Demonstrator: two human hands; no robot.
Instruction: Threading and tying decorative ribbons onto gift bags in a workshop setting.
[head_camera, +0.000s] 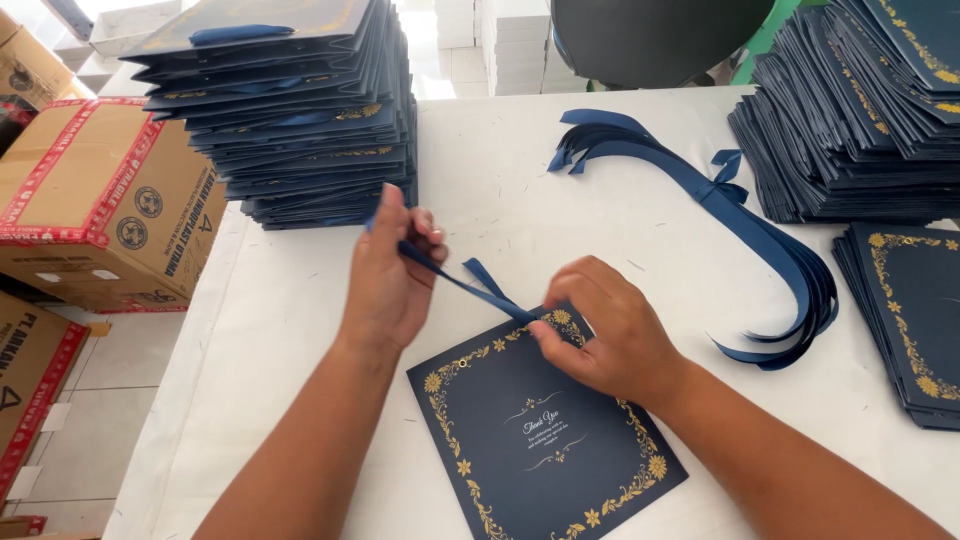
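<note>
A dark blue flat paper bag with a gold floral border lies on the white table in front of me. My left hand pinches a navy ribbon and holds it taut above the table. My right hand presses on the bag's top edge, fingers closed where the ribbon meets the bag. A short loose ribbon end sticks out near that edge.
A tall stack of finished blue bags stands at the far left. More flat bags are piled at the right and right front. A bundle of long navy ribbons curves across the table. Cardboard boxes sit left of the table.
</note>
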